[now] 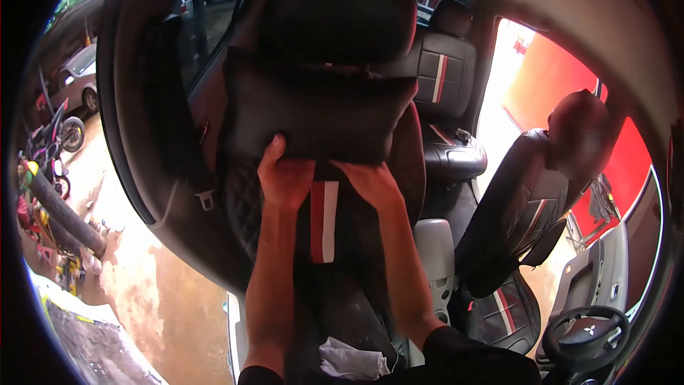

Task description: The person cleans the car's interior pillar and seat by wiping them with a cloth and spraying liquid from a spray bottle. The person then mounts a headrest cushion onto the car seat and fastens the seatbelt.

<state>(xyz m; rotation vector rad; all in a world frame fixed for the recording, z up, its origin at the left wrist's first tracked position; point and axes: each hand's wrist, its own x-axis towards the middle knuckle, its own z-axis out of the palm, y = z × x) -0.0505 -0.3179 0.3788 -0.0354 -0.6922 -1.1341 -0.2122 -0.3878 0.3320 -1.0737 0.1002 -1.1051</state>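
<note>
In front of me stands a car seat with a black headrest (338,11) and a red and white stripe (323,221) down its backrest. Below the headrest, a wide black leather-like seat cover flap (313,114) spans the upper backrest. My left hand (285,182) grips the flap's lower edge, thumb up on its front and fingers tucked under. My right hand (372,182) is at the same edge, right of the stripe, its fingertips partly hidden beneath the material. A crumpled white cloth (354,358) lies low down near my body.
A grey console (434,257) is to the right of the seat. Beyond it are the other front seat (524,199) and the steering wheel (584,335). A rear seat (442,71) shows behind. A seat belt buckle tongue (205,201) hangs at the left pillar.
</note>
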